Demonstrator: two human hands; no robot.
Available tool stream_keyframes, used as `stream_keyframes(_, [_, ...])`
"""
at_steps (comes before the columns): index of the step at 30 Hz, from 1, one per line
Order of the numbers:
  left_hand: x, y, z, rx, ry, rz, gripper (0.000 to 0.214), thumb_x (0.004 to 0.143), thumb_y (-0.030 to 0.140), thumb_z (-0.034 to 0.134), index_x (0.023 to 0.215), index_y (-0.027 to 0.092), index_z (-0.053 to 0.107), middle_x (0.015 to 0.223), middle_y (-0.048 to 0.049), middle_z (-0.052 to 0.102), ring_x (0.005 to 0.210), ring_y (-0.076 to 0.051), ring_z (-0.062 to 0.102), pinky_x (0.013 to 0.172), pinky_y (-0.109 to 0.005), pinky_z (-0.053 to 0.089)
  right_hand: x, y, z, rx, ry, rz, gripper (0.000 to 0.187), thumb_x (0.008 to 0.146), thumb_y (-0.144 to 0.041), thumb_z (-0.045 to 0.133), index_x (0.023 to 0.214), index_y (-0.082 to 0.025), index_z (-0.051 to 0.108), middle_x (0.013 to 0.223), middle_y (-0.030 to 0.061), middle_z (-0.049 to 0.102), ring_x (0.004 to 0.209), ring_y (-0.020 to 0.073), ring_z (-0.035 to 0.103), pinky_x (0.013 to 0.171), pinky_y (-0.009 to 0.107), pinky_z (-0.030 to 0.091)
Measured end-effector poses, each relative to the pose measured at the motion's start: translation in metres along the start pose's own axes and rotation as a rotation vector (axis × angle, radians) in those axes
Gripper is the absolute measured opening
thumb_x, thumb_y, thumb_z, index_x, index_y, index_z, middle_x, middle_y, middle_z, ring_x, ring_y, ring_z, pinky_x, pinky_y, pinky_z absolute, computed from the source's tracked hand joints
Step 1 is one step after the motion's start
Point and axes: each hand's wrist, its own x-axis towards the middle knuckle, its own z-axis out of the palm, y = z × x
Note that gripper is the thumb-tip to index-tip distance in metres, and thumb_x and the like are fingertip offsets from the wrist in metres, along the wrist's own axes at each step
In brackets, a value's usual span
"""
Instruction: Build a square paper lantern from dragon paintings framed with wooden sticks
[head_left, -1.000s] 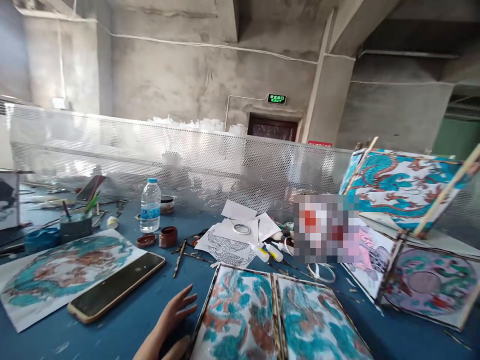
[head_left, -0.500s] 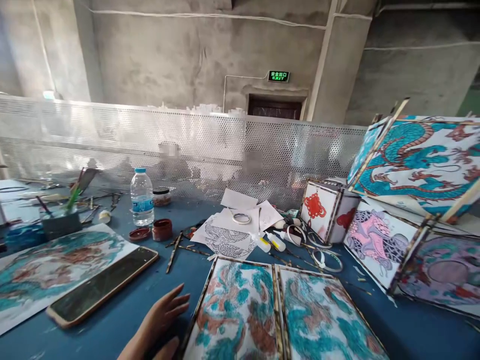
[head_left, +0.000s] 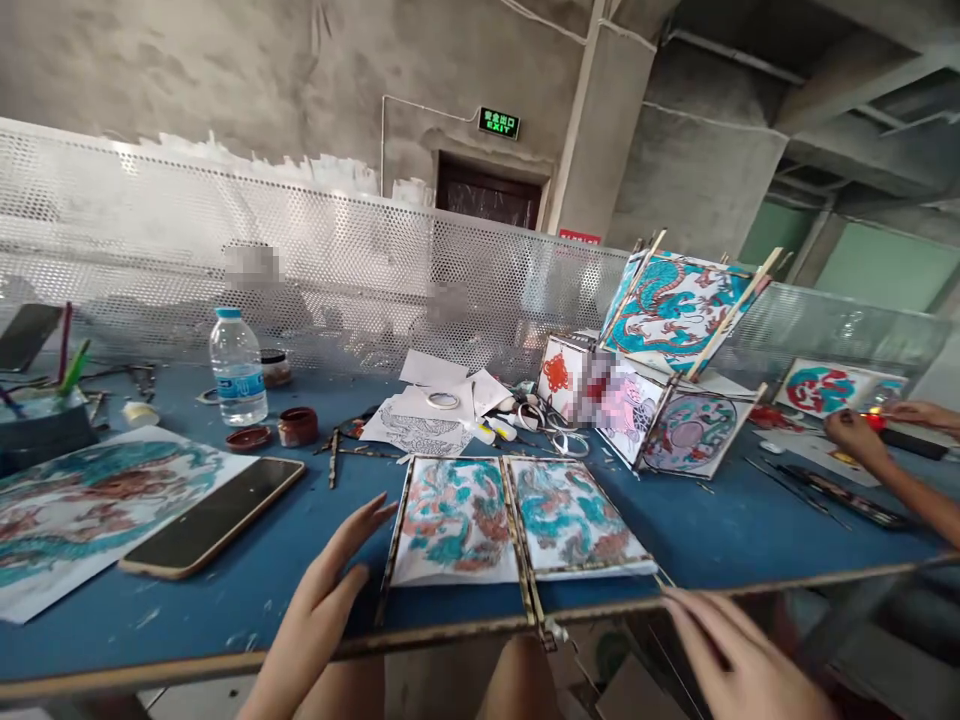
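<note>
Two painted paper panels (head_left: 454, 520) in thin dark stick frames lie side by side at the table's front edge, with teal and rust-brown patterns. My left hand (head_left: 334, 565) is at their left side, fingers apart and holding nothing, its fingertips close to the frame. At the lower right corner my right hand (head_left: 739, 645) has its thumb and finger brought together around a thin pale stick (head_left: 664, 578) by the panel's corner. The hand is slightly blurred, and whether that stick belongs to the frame I cannot tell.
Left of me lie a phone (head_left: 217, 515) and a painted sheet (head_left: 45, 540). Behind stand a water bottle (head_left: 238, 370) and paint jar (head_left: 298, 426). Drawings, tape rolls and glue bottles lie centrally. Painted lanterns (head_left: 690, 435) stand right; another person's hands (head_left: 862, 440) are beyond.
The view has swung right and down, bringing the table's front edge and another person's hands into sight. My right hand has come into view; my left remains beside the panels.
</note>
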Motion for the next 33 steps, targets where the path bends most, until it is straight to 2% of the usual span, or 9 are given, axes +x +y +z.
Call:
stream_keyframes(2, [-0.009,0.006,-0.005,0.078,0.004,0.04,0.047,0.082,0.023,0.039,0.128,0.019,0.047,0.131,-0.0075,0.052,0.124,-0.023,0.043,0.106,-0.041,0.032,0.007,-0.035,0.014,0.03,-0.041,-0.063,0.032,0.093,-0.035,0.035,0.092,-0.026,0.065,0.091,0.0006,0.069,0.064,0.0133,0.066,0.047,0.02,0.046])
stream_keyframes(4, [-0.017,0.012,-0.009,0.226,0.014,0.089,0.045,0.084,0.024,0.037,0.128,0.019,0.047,0.131,-0.0065,0.052,0.125,-0.023,0.043,0.105,-0.04,0.034,0.019,-0.064,0.028,0.098,-0.1,-0.121,0.033,0.094,-0.029,0.032,0.094,-0.025,0.065,0.094,0.0006,0.069,0.064,0.0123,0.066,0.05,0.019,0.047])
stream_keyframes(7, [-0.028,0.02,-0.01,0.456,-0.067,0.18,0.045,0.088,0.028,0.038,0.133,0.024,0.042,0.132,-0.0046,0.051,0.122,-0.022,0.046,0.099,-0.037,0.041,0.04,-0.083,0.042,0.141,-0.118,-0.174,0.032,0.093,-0.024,0.034,0.095,-0.021,0.065,0.094,0.0037,0.068,0.069,0.014,0.066,0.055,0.021,0.047])
stream_keyframes(10, [-0.035,0.026,-0.006,0.613,-0.143,0.292,0.049,0.089,0.028,0.039,0.137,0.027,0.034,0.136,-0.0041,0.046,0.123,-0.021,0.045,0.098,-0.034,0.043,0.057,-0.078,0.051,0.183,-0.153,-0.24,0.03,0.091,-0.019,0.036,0.093,-0.02,0.066,0.092,0.0049,0.068,0.073,0.0156,0.066,0.059,0.023,0.049])
stream_keyframes(13, [-0.037,0.028,-0.001,0.74,-0.161,0.387,0.049,0.09,0.027,0.038,0.138,0.027,0.033,0.139,-0.0043,0.042,0.126,-0.021,0.041,0.101,-0.038,0.04,0.063,-0.066,0.06,0.265,-0.185,-0.254,0.03,0.09,-0.017,0.037,0.098,-0.021,0.066,0.095,0.0049,0.067,0.08,0.0164,0.065,0.066,0.025,0.052])
stream_keyframes(18, [-0.038,0.021,0.002,0.842,-0.152,0.456,0.038,0.089,0.027,0.04,0.125,0.025,0.052,0.128,-0.0042,0.055,0.118,-0.022,0.05,0.098,-0.041,0.043,0.053,-0.054,0.072,0.297,-0.187,-0.26,0.034,0.09,-0.016,0.036,0.106,-0.025,0.065,0.104,0.0044,0.066,0.088,0.0177,0.064,0.073,0.028,0.053])
stream_keyframes(23, [-0.04,0.022,0.001,0.813,-0.159,0.448,0.034,0.088,0.029,0.041,0.117,0.024,0.059,0.123,-0.0042,0.059,0.114,-0.022,0.054,0.097,-0.04,0.045,0.046,-0.054,0.067,0.24,-0.187,-0.291,0.034,0.089,-0.015,0.038,0.106,-0.025,0.066,0.1,0.0043,0.068,0.086,0.0184,0.064,0.074,0.031,0.053])
stream_keyframes(29, [-0.039,0.023,-0.002,0.751,-0.166,0.358,0.04,0.087,0.031,0.044,0.126,0.023,0.05,0.123,-0.0054,0.059,0.115,-0.023,0.053,0.095,-0.038,0.046,0.056,-0.055,0.051,0.241,-0.291,-0.29,0.029,0.089,-0.015,0.043,0.104,-0.024,0.065,0.095,0.0036,0.068,0.086,0.0186,0.062,0.076,0.033,0.05])
stream_keyframes(33, [-0.04,0.016,-0.005,0.672,-0.134,0.293,0.046,0.084,0.032,0.049,0.13,0.026,0.045,0.126,-0.0046,0.057,0.114,-0.022,0.054,0.092,-0.034,0.048,0.064,-0.055,0.046,0.255,-0.312,-0.304,0.026,0.089,-0.016,0.044,0.099,-0.024,0.066,0.089,0.0024,0.067,0.083,0.018,0.062,0.074,0.033,0.05])
